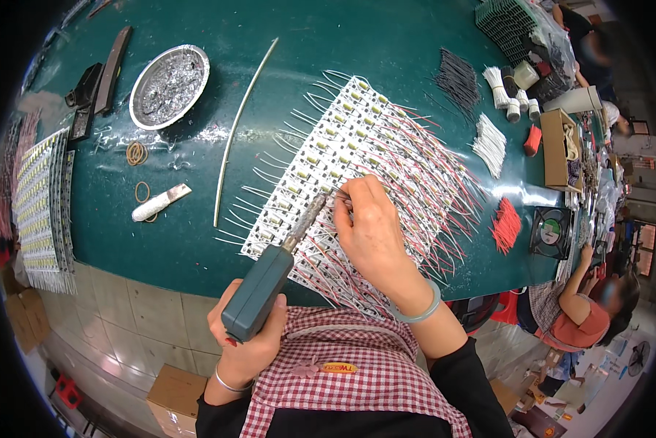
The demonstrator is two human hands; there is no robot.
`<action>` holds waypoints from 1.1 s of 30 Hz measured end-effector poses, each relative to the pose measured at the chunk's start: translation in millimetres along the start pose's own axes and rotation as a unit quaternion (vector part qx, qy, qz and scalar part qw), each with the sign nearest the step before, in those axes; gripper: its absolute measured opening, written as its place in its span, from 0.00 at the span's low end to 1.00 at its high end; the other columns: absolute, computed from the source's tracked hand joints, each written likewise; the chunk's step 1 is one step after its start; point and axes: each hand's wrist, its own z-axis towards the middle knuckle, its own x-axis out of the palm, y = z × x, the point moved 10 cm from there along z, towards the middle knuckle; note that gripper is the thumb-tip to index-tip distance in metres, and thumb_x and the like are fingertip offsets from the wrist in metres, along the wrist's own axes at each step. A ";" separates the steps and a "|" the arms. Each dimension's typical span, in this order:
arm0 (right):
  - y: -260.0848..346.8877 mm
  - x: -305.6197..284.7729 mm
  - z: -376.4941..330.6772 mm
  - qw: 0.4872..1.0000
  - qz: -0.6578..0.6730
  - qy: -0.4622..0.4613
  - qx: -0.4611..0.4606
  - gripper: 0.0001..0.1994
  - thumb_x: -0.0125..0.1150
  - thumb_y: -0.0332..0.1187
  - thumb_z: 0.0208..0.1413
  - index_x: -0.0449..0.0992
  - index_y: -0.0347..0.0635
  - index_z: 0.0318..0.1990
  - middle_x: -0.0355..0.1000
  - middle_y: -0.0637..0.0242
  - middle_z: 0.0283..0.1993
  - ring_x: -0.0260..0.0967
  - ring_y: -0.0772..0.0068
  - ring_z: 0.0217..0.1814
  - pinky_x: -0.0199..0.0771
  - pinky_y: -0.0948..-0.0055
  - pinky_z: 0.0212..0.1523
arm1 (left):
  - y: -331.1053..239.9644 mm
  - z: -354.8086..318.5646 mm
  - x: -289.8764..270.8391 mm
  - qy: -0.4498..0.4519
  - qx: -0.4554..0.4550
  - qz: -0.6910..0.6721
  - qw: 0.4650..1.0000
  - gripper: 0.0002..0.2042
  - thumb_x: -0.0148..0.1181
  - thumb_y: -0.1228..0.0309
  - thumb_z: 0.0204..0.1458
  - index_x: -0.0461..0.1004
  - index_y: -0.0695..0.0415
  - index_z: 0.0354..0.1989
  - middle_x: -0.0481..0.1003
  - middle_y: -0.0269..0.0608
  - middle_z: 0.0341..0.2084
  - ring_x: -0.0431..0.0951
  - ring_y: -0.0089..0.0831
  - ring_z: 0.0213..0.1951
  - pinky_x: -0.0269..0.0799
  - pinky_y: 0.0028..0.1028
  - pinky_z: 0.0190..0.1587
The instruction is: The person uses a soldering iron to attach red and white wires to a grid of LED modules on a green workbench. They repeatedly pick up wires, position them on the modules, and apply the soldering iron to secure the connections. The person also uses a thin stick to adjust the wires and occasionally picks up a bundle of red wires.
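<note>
My left hand [251, 347] is wrapped round the dark green body of a soldering gun [259, 288]. The gun's grey metal tip slants up and to the right, ending at a panel of small circuit boards [299, 179]. Beside that tip, my right hand [372, 226] is pinched over the panel; whatever its fingertips hold is too small to make out. White wires [261, 191] stick out along the panel's left edge. Red and white wires [434, 193] fan across its right half, and some lie under my right hand.
A metal bowl [136, 109] of silvery scraps, a solder-like rod [229, 135], rubber bands [137, 153] and a white-wrapped blade [160, 203] lie left. More panels [43, 212] hang over the left edge. Black [457, 77], white [489, 146] and red wire bundles [505, 226] lie right, near a co-worker [580, 314].
</note>
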 end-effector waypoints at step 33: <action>2.0 3.5 -19.3 0.996 0.067 0.009 0.053 0.05 0.59 0.22 0.56 0.71 0.34 0.39 0.68 0.50 0.37 0.70 0.45 0.35 0.71 0.53 0.34 | 20.9 -23.7 -21.9 -0.060 -0.063 -0.040 0.995 0.11 0.68 0.82 0.43 0.79 0.70 0.36 0.80 0.49 0.31 0.82 0.33 0.29 0.76 0.27 0.33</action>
